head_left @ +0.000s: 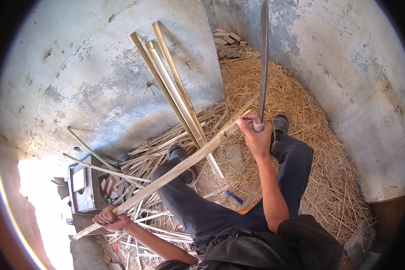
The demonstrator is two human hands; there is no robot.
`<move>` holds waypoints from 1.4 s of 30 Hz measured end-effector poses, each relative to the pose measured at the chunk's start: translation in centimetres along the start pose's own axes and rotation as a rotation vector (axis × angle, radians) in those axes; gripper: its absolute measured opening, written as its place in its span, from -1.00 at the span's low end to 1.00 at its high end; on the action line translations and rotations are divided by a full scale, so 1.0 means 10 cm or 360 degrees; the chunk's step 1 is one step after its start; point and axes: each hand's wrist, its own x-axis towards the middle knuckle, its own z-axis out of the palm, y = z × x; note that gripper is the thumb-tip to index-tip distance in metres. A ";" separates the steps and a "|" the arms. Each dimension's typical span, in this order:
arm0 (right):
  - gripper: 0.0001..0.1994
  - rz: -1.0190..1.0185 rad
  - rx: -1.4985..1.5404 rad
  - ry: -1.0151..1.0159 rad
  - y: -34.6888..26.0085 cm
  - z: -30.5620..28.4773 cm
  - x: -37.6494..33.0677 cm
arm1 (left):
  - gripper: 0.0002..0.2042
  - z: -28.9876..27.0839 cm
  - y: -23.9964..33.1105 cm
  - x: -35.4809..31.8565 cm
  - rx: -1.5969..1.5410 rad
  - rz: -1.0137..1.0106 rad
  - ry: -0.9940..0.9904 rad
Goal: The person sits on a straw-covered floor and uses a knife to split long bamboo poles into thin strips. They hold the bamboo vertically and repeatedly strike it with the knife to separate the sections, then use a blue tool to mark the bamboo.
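Note:
A long split bamboo strip [175, 170] lies slantwise across my lap, its far end up by my right hand. My left hand [112, 220] is wrapped round the strip near its lower left end. My right hand [258, 137] grips the handle of a long-bladed knife [263, 67], whose dark blade points up and away from me. The thumb and fingers of that hand are also beside the strip's frayed upper end; whether they pinch it, I cannot tell.
Three bamboo lengths [166, 83] lean on the worn wall at the left. Split strips [141, 157] and shavings [328, 180] cover the floor. A blue cutter-like tool [233, 196] lies between my legs. At the left stands a wooden box [86, 186] of scraps, near a bright opening.

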 end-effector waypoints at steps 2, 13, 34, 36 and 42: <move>-0.80 0.0003 -0.0024 0.0010 -0.01 0.00 0.01 | -0.50 0.01 -0.01 0.00 0.0009 0.0009 0.0009; -0.87 0.0308 0.0296 -0.0135 0.03 -0.10 0.04 | -0.49 0.08 -0.03 0.02 0.0039 -0.0019 0.0012; -0.88 0.0673 0.1601 -0.0398 0.42 -0.36 0.15 | -0.48 0.10 -0.05 -0.04 0.0115 -0.0010 0.0025; -0.88 0.0699 0.1627 -0.0289 0.51 -0.35 0.15 | -0.48 0.13 -0.08 -0.05 0.0206 0.0014 0.0054; -0.86 0.0566 0.1519 0.0031 0.48 -0.36 0.17 | -0.49 0.25 -0.13 0.01 0.0242 -0.0020 -0.0046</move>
